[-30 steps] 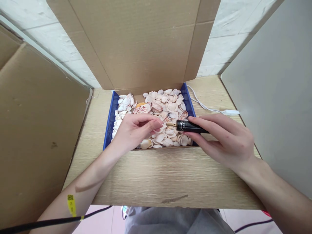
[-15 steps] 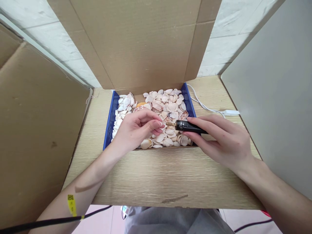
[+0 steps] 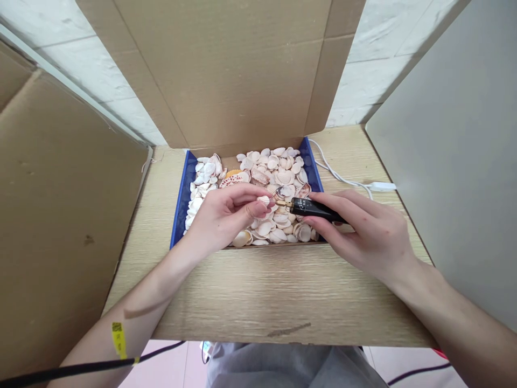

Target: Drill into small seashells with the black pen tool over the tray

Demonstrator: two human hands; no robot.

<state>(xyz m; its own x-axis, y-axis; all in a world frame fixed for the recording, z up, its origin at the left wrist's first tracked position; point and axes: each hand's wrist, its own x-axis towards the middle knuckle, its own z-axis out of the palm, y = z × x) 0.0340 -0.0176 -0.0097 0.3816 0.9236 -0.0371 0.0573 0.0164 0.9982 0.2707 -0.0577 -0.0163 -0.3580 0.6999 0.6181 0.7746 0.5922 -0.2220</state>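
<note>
Between the thumb and fingers of my left hand [image 3: 232, 213] is a small white seashell [image 3: 264, 200]. My right hand [image 3: 369, 231] grips a black mini hand drill [image 3: 317, 210] with a brass chuck, held nearly level and pointing left. Its thin bit is at the shell's right side; whether it has entered the shell is too small to tell. Both hands are above a blue-sided cardboard box [image 3: 180, 202] filled with pale seashells [image 3: 285, 178]. A red-speckled scallop shell [image 3: 235, 179] lies in it, left of the middle.
The box's tall cardboard lid [image 3: 234, 70] stands up behind. A white cable [image 3: 337, 175] with a white connector [image 3: 383, 186] lies on the wooden table [image 3: 242, 291] at right. Cardboard [image 3: 60, 205] stands at left, a grey panel [image 3: 452, 140] at right. A black cable [image 3: 81, 370] crosses my left forearm.
My left fingers have turned, so the shell between them now shows more. The drill's bit and the shell sit together. My right hand has barely moved.
</note>
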